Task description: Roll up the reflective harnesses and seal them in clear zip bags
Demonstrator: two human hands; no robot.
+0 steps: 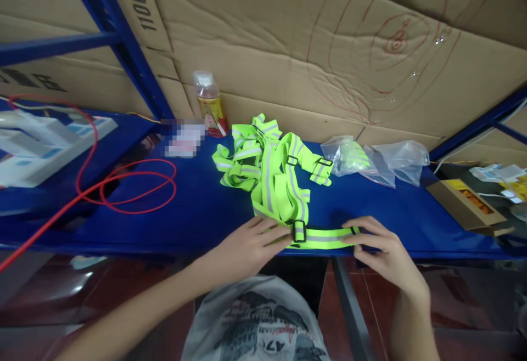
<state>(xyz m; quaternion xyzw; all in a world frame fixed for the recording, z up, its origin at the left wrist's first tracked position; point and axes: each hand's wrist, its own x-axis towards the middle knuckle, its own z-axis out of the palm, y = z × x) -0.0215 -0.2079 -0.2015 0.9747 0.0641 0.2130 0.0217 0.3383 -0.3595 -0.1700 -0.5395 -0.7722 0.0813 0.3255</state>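
A neon yellow-green reflective strap point(325, 237) with a grey stripe lies stretched along the front edge of the blue table. My right hand point(381, 246) pinches its right end, at a black buckle. Toward the left, my left hand point(257, 240) has its fingers closed on the same strap beside a black slider buckle point(298, 231). Behind the left hand, a tangled pile of matching reflective straps point(267, 169) spreads across the middle of the table, with more black buckles on it.
A bottle point(211, 106) stands against the cardboard at the back. Clear plastic bags point(349, 155) lie at the back right, one with neon material inside. A red hose point(140, 207) coils at left. An open cardboard box point(467, 204) sits at far right. Blue frame posts point(119, 43) rise behind.
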